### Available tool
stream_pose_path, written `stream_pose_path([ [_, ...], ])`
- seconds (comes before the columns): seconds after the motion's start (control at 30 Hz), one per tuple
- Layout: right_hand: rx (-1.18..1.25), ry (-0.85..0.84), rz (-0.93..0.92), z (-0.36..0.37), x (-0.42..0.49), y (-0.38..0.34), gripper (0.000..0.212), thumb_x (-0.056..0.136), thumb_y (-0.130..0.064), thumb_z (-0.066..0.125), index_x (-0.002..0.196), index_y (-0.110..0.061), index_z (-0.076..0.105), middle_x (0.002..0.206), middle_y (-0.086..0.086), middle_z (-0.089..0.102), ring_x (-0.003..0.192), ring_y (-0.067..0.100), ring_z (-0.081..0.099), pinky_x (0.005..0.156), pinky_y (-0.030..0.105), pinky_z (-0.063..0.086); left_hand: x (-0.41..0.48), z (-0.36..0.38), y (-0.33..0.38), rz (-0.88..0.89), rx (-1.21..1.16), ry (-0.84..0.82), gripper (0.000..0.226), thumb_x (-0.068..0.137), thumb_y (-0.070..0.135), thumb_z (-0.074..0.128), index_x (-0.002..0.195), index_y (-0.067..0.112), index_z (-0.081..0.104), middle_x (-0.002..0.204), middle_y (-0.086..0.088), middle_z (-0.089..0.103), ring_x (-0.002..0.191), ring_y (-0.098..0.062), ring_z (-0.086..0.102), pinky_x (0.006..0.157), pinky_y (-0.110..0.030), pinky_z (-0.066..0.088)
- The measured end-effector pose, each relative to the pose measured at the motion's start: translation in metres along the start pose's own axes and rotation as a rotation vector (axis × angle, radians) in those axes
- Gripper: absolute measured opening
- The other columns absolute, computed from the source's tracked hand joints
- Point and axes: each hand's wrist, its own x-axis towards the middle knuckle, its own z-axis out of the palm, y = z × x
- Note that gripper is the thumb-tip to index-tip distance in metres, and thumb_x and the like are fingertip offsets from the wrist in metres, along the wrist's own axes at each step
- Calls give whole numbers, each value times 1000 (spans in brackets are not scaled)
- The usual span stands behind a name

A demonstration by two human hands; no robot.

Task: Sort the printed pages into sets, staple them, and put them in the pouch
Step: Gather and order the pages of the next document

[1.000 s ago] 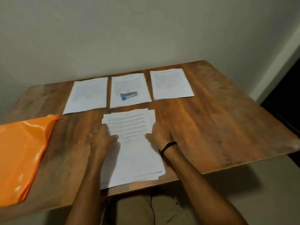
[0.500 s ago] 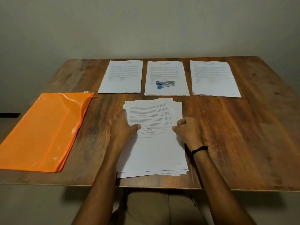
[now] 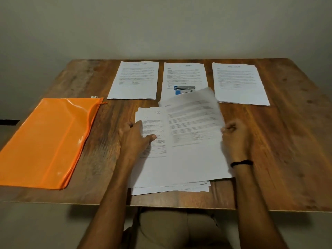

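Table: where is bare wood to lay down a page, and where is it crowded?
Widest free patch: the table right of the right set and right hand. Also a strip between pouch and stack, and the far corner left of the left set. Crowded: the centre, where the lifted page overlaps the middle set beside the stapler.

orange zip pouch, white printed pages w/ grey text, blue-and-silver stapler, brown wood-grain table, black wristband, beige wall
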Motion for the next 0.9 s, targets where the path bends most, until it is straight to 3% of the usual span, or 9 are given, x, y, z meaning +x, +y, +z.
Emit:
stream_pose_path([
  [0.1, -256, 71, 58, -47, 31, 19, 7, 88, 3, 61, 89, -2, 65, 92, 19, 67, 84, 36, 61, 68, 32, 41, -2, -3, 4, -14, 6, 23, 64, 84, 45, 76, 137, 18, 53, 147, -11, 42, 138, -32, 31, 107, -44, 36],
  [0.2, -362, 59, 155, -84, 50, 46, 10, 84, 7, 65, 94, 9, 68, 101, 30, 67, 90, 43, 61, 79, 39, 46, -2, -3, 5, -18, 35, 13, 65, 85, 47, 75, 138, 18, 53, 147, -11, 43, 139, -32, 33, 107, -43, 35],
  [0.37, -414, 206, 151, -75, 40, 53, 42, 84, -22, 73, 120, -7, 59, 127, 27, 56, 118, 46, 51, 104, 52, 43, -1, -1, 8, -36, 33, 21, 67, 82, 46, 78, 136, 17, 53, 146, -13, 47, 137, -34, 36, 108, -44, 36],
  [0.43, -306, 89, -15, -52, 26, 47, 47, 86, -37, 71, 126, -17, 55, 132, 17, 54, 123, 36, 50, 107, 50, 43, -5, 0, 14, -40, 38, 54, 69, 82, 42, 79, 140, 19, 50, 146, -14, 46, 137, -35, 35, 109, -44, 33],
  [0.5, -426, -55, -161, -27, 14, 49, 50, 89, -50, 67, 130, -22, 58, 140, 11, 52, 133, 32, 42, 115, 50, 32, -10, 0, 24, -17, 63, 88, 73, 85, 36, 78, 147, 20, 45, 152, -13, 40, 140, -33, 30, 113, -45, 29],
  [0.57, -561, -99, -164, -13, 11, 54, 56, 93, -56, 57, 138, -24, 54, 152, 14, 42, 144, 37, 28, 120, 55, 15, -14, 1, 34, 31, 71, 73, 74, 87, 32, 77, 151, 20, 41, 158, -9, 34, 145, -31, 26, 118, -43, 25],
  [0.67, -557, 24, 0, -10, 15, 54, 55, 97, -47, 56, 142, -16, 50, 156, 22, 32, 148, 43, 17, 122, 56, 9, -17, 7, 34, 44, 38, 27, 71, 87, 34, 76, 149, 17, 44, 156, -11, 37, 144, -30, 32, 117, -44, 27],
  [0.77, -496, 151, 21, 2, 4, 26, 46, 96, -35, 62, 135, -11, 56, 143, 21, 49, 136, 39, 38, 111, 50, 36, -17, 8, 30, 32, -3, 10, 64, 88, 33, 75, 142, 13, 49, 148, -14, 46, 135, -32, 41, 111, -43, 34],
  [0.9, -210, -126, -126, 39, -25, -20, 35, 93, -40, 66, 112, -11, 67, 109, 10, 69, 105, 31, 62, 81, 37, 52, -16, 9, 30, 37, 22, -1, 65, 88, 37, 74, 143, 13, 47, 149, -14, 45, 136, -34, 41, 113, -47, 34],
])
